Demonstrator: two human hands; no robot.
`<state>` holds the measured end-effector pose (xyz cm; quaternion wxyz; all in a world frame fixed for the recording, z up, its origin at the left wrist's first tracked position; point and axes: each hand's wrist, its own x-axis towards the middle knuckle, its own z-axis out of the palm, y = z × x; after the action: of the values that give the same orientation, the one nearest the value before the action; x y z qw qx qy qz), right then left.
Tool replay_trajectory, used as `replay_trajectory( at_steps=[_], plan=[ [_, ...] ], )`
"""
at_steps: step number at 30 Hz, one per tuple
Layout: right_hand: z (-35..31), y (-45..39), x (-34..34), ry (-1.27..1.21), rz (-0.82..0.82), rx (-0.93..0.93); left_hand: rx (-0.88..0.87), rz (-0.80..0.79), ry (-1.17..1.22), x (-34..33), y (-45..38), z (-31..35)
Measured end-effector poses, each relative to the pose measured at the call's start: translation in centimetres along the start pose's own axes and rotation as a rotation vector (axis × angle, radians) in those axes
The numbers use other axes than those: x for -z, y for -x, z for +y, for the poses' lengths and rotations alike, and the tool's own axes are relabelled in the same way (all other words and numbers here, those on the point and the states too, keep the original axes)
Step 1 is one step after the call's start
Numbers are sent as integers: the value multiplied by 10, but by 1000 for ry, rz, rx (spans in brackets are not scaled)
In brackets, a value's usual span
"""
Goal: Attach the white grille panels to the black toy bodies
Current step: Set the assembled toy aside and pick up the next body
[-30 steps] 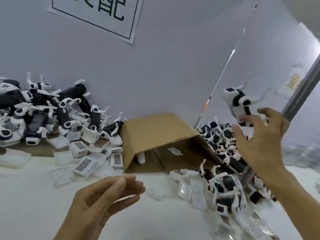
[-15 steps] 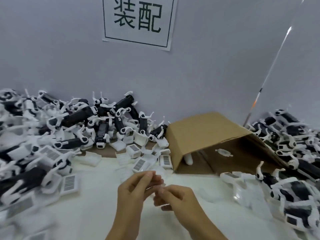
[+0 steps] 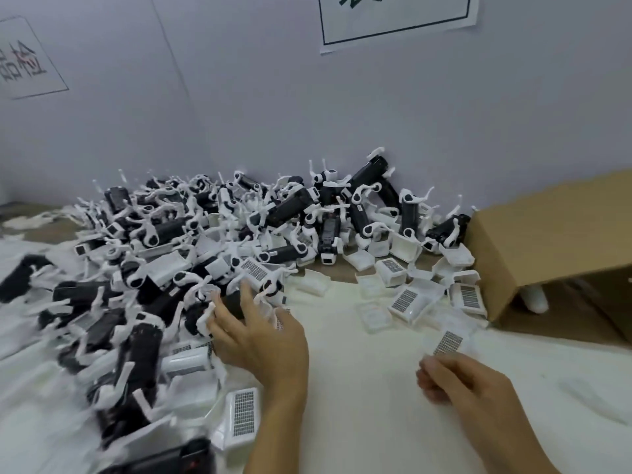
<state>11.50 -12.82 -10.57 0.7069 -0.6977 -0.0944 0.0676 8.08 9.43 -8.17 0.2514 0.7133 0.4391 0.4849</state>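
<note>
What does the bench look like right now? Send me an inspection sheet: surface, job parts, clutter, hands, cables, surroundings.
Surface: white sheet, partly wrinkled.
Job's things: heap of black toy bodies against the wall; loose white grille panels beside it.
Clutter: cardboard box lying on its side at right, with a small white part inside.
Grippers: left hand reaches into the heap, fingers spread on a black body; right hand pinches one grille panel.
Cables: nothing seen.
Surroundings: pale wall with paper signs.
</note>
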Motion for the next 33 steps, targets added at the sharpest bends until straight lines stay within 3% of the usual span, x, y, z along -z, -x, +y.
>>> replay_trajectory(
  at_steps=[3,5,7,13,18,24,26,28,33],
  plan=[
    [-1,0,-1,-3,0,1,-40,-209,-308,-7,-2,-15],
    [-1,0,-2,13,-8,7,-89,-239,-357,-12,0,-19],
    [-2,1,-2,10,-11,7,-109,-184,-254,-11,0,-18],
    [-1,3,-2,7,-14,-1,-202,-74,385,-1,10,5],
    [-6,6,-5,21,23,22,149,-390,1107,8,38,44],
    [-16,14,-3,-4,7,73,780,-942,1508,7,58,55],
    [-16,15,-1,-53,-41,74,931,-1061,1604,8,58,53],
    [-16,16,0,-103,-59,102,934,-1081,1588,5,59,51],
    [-19,19,1,-139,30,205,617,-1133,1172,7,75,59]
  ],
)
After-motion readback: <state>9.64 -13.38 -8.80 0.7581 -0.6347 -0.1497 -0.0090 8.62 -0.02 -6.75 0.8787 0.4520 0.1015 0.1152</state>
